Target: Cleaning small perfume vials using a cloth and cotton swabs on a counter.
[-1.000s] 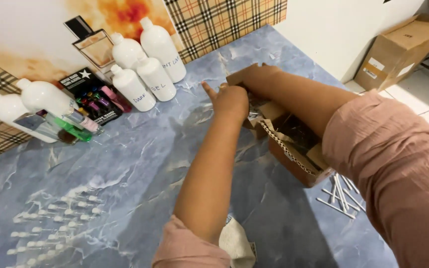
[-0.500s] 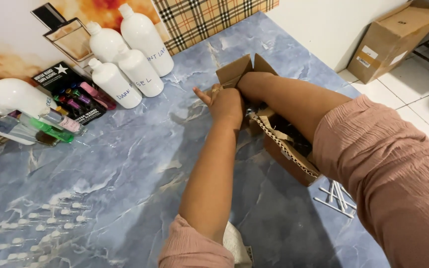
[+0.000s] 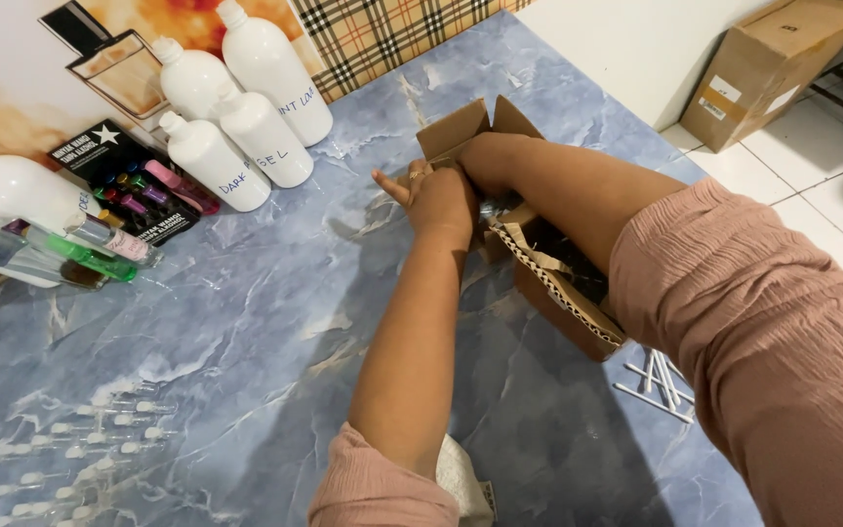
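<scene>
Your left hand (image 3: 438, 198) rests on the flap of the open cardboard box (image 3: 548, 283), thumb out, fingers seemingly curled on the edge. Your right hand is sunk inside the box (hidden, so its grip can't be told). Left of your left hand stand four white bottles (image 3: 246, 127) on the blue marble counter (image 3: 246, 322); thin white sticks (image 3: 661, 385) lie behind the box.

Four white plastic bottles (image 3: 236, 117) stand grouped at the far edge of the blue marbled table (image 3: 246, 322), another white bottle (image 3: 17, 187) lying left of them. A black card of coloured vials (image 3: 134, 181) sits between. Slim clear tubes (image 3: 70, 249) lie nearby; small white sprayer tops (image 3: 70, 449) are spread near left. A closed cardboard carton (image 3: 773, 63) rests on the tiled floor (image 3: 831, 176).
</scene>
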